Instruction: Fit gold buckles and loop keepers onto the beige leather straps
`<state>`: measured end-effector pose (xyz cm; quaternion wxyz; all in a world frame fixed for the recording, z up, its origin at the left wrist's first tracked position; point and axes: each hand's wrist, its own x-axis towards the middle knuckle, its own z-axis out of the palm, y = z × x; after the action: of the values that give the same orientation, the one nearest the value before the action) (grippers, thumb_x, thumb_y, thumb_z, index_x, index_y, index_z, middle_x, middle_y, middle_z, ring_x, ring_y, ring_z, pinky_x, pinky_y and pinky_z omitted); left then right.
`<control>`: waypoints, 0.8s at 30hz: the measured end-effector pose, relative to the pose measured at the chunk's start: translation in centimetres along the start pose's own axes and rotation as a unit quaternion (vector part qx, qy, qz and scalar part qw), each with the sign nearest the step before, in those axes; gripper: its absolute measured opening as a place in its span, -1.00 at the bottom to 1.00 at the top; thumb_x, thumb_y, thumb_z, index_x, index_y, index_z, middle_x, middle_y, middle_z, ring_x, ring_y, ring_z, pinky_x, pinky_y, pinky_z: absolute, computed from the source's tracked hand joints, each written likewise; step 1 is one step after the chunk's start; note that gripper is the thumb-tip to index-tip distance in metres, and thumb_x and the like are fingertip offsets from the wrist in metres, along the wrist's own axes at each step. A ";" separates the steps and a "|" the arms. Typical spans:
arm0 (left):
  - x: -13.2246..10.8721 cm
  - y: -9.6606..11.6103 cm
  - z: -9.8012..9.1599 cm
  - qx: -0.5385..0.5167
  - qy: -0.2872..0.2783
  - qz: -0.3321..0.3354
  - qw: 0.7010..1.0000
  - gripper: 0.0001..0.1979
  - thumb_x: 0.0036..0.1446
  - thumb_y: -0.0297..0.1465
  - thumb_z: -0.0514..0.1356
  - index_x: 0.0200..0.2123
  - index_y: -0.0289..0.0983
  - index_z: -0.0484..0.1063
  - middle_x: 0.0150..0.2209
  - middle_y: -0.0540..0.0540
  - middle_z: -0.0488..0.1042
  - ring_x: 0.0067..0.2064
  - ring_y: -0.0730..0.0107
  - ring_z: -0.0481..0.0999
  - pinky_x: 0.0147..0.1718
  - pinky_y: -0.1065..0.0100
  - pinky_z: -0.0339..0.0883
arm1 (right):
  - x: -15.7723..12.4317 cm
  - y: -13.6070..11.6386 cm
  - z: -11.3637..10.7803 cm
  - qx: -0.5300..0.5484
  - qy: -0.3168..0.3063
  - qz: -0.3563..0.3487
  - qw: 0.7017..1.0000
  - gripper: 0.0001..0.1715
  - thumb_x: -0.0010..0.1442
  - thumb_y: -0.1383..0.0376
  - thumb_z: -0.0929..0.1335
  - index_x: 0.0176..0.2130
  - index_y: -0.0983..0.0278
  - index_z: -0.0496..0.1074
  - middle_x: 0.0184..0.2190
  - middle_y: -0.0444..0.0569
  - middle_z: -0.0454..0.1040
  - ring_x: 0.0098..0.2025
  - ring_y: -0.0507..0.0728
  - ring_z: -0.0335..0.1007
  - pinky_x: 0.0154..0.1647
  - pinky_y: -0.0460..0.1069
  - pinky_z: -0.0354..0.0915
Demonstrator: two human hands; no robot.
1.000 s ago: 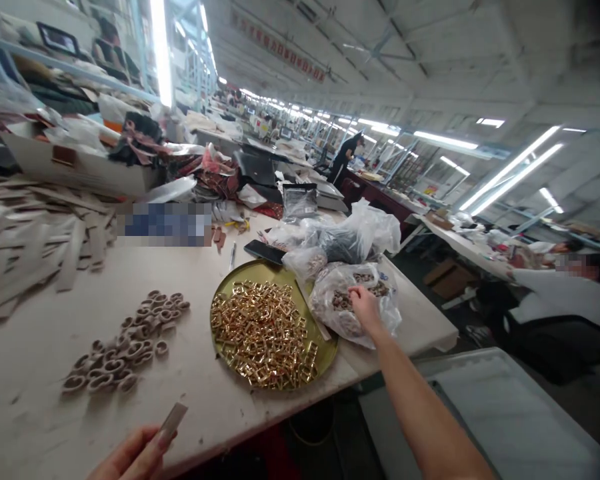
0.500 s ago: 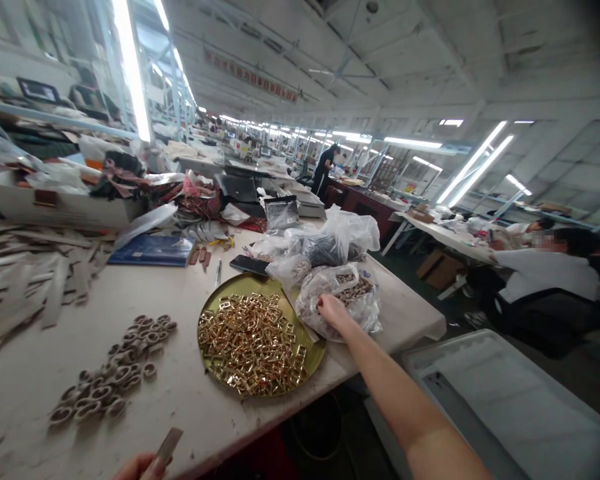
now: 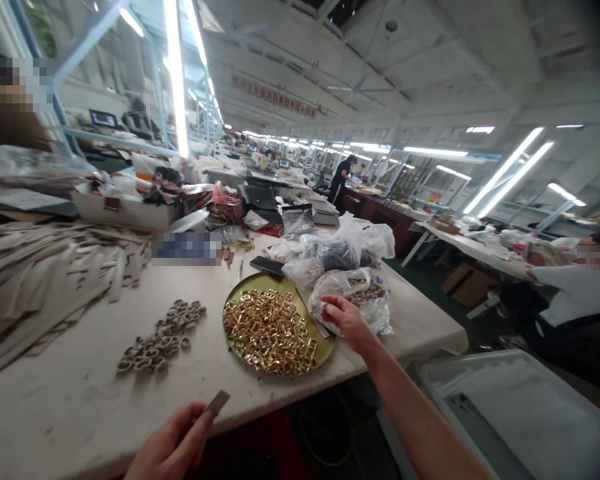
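My left hand [image 3: 175, 440] pinches a flat grey-brown strip [image 3: 218, 403] just over the near edge of the table. My right hand [image 3: 347, 321] is at a clear plastic bag [image 3: 353, 283] of small brownish pieces, thumb and fingers drawn together. Whatever lies between those fingertips is too small to make out. Beside that hand, a round gold-green tray [image 3: 237, 283] carries a heap of shiny gold buckles [image 3: 270, 327]. To its left, a cluster of grey-brown loops [image 3: 167, 337] sits on the table [image 3: 85, 407].
Long grey-brown strips [image 3: 55, 280] cover the table's left side. A dark phone [image 3: 267, 265] and a pen [image 3: 241, 269] lie behind the tray. More plastic bags [image 3: 350, 243] stand at the back. A translucent bin [image 3: 520, 407] is at lower right. Other people sit and stand farther off.
My view has swung left. My left hand has come further into view with the strip. My right hand has drawn back slightly from the bag, its fingers showing more.
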<state>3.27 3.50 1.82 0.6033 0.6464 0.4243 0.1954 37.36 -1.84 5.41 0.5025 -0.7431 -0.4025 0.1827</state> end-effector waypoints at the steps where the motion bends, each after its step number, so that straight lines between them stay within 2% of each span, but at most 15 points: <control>1: -0.1 1.0 0.4 0.007 -0.014 0.015 1.000 -0.51 -0.14 0.08 0.12 -0.45 -0.26 0.37 -0.69 0.09 0.23 -0.61 0.49 0.20 -0.64 0.48 0.11 | -1.5 -1.0 1.4 0.117 -0.047 0.011 0.992 -0.62 0.04 0.15 0.31 -0.16 0.28 0.38 -0.39 -0.07 0.47 -0.39 0.05 0.40 -0.30 0.00 0.31; 3: -0.2 2.8 1.2 0.010 -0.034 0.031 0.999 -0.53 -0.08 0.05 0.08 -0.48 -0.28 0.34 -0.70 0.10 0.19 -0.62 0.52 0.15 -0.65 0.49 0.04 | -4.4 -2.8 4.3 0.271 -0.121 0.047 0.954 -0.64 -0.04 0.16 0.39 -0.22 0.27 0.41 -0.44 -0.12 0.46 -0.42 0.02 0.38 -0.29 -0.01 0.30; 5: -0.1 3.9 1.9 -0.018 -0.027 0.040 0.999 -0.57 -0.05 0.02 0.08 -0.51 -0.27 0.28 -0.72 0.13 0.17 -0.64 0.55 0.12 -0.67 0.50 0.00 | -6.9 -4.3 7.2 0.337 -0.169 0.083 0.923 -0.65 -0.08 0.18 0.43 -0.27 0.27 0.42 -0.48 -0.14 0.45 -0.45 0.00 0.36 -0.31 -0.03 0.29; 8: 0.4 3.9 2.2 -0.069 -0.023 0.037 0.997 -0.62 -0.02 -0.03 0.07 -0.48 -0.26 0.25 -0.75 0.16 0.13 -0.69 0.58 0.07 -0.68 0.51 -0.04 | -9.5 -5.9 10.9 0.362 -0.185 0.091 0.909 -0.69 -0.12 0.20 0.46 -0.33 0.25 0.40 -0.49 -0.17 0.42 -0.44 0.00 0.34 -0.33 -0.07 0.26; 11: 0.6 3.0 1.7 -0.080 0.010 0.031 0.996 -0.63 0.00 -0.06 0.08 -0.47 -0.28 0.27 -0.74 0.17 0.10 -0.68 0.59 0.05 -0.68 0.51 -0.04 | -10.8 -6.5 13.3 0.365 -0.189 0.077 0.909 -0.71 -0.16 0.22 0.48 -0.40 0.26 0.38 -0.50 -0.19 0.39 -0.44 0.00 0.30 -0.37 -0.08 0.24; 13: 0.6 2.5 1.1 -0.049 0.042 0.042 0.997 -0.65 0.03 -0.10 0.07 -0.47 -0.30 0.30 -0.70 0.15 0.10 -0.64 0.58 0.07 -0.66 0.50 -0.02 | -11.1 -6.4 14.1 0.368 -0.203 0.094 0.902 -0.69 -0.17 0.22 0.49 -0.40 0.27 0.37 -0.49 -0.17 0.40 -0.43 0.01 0.31 -0.34 -0.07 0.25; 15: 0.5 2.3 0.7 0.004 0.064 0.065 0.996 -0.68 0.07 -0.15 0.05 -0.48 -0.31 0.33 -0.65 0.11 0.16 -0.59 0.55 0.13 -0.61 0.49 0.01 | -11.0 -5.9 14.5 0.393 -0.219 0.135 0.883 -0.69 -0.13 0.21 0.47 -0.39 0.28 0.37 -0.48 -0.15 0.42 -0.42 0.01 0.32 -0.30 -0.06 0.26; 20: 0.8 2.0 0.7 0.081 0.080 0.091 0.989 -0.73 0.10 -0.23 0.02 -0.47 -0.29 0.37 -0.58 0.07 0.29 -0.50 0.48 0.25 -0.49 0.47 0.11 | -10.6 -4.8 14.8 0.501 -0.234 0.264 0.790 -0.74 -0.15 0.27 0.49 -0.46 0.28 0.36 -0.49 -0.17 0.44 -0.45 -0.02 0.36 -0.27 -0.07 0.30; 22: 1.1 1.9 0.7 0.092 0.082 0.086 0.989 -0.73 0.11 -0.24 0.01 -0.46 -0.28 0.37 -0.58 0.06 0.30 -0.51 0.48 0.26 -0.48 0.47 0.12 | -10.5 -4.5 15.1 0.527 -0.226 0.297 0.764 -0.71 -0.20 0.32 0.51 -0.44 0.28 0.37 -0.45 -0.15 0.47 -0.41 -0.02 0.39 -0.25 -0.07 0.30; 24: 1.3 1.8 0.7 0.100 0.086 0.082 0.988 -0.74 0.11 -0.25 0.01 -0.44 -0.28 0.38 -0.57 0.06 0.33 -0.50 0.46 0.28 -0.47 0.46 0.13 | -10.5 -4.3 15.5 0.542 -0.222 0.309 0.749 -0.68 -0.20 0.35 0.51 -0.40 0.28 0.39 -0.41 -0.14 0.49 -0.38 -0.02 0.41 -0.22 -0.09 0.30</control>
<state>5.12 4.24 3.00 0.4789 0.7169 0.4372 0.2560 18.67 -0.03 1.24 0.6337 -0.3679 -0.0839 0.6753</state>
